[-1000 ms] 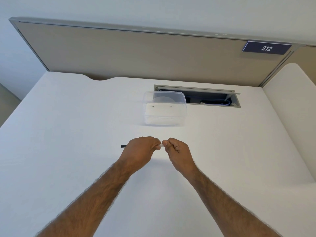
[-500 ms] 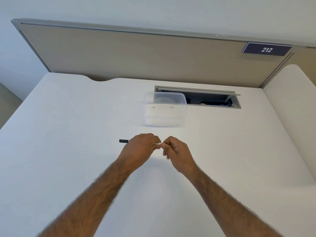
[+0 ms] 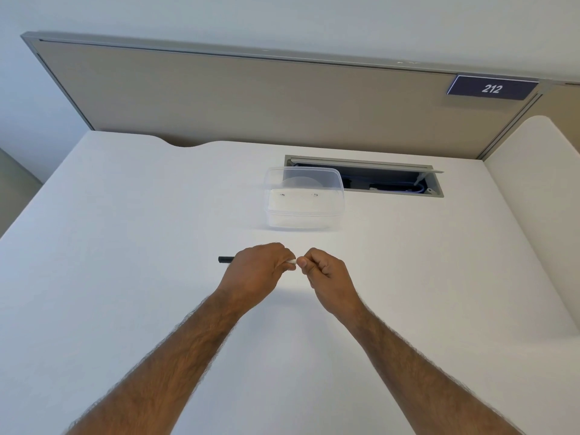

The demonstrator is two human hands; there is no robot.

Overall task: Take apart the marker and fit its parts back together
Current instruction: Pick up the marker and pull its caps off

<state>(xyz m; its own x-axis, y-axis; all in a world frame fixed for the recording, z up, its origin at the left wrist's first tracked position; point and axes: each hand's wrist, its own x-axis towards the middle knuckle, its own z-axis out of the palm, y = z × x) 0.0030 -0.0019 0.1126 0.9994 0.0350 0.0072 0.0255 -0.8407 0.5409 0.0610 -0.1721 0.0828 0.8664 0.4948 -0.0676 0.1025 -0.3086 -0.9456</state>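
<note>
— Black at one end, white at the other: must be the marker (image 3: 226,259), held level over the middle of the desk (image 3: 125,293).
— Gripped how?
— Wrapped in the curled fingers of the left hand (image 3: 255,271); pinched at the white end (image 3: 292,262) by the fingers of the right hand (image 3: 326,276).
— Apart yet?
— Cannot tell; hidden under both fists. Probably working that joint, so either starting to strip or closing the refit.
— Anything else out?
— Only a clear tub (image 3: 304,199) toward the far edge.
</note>
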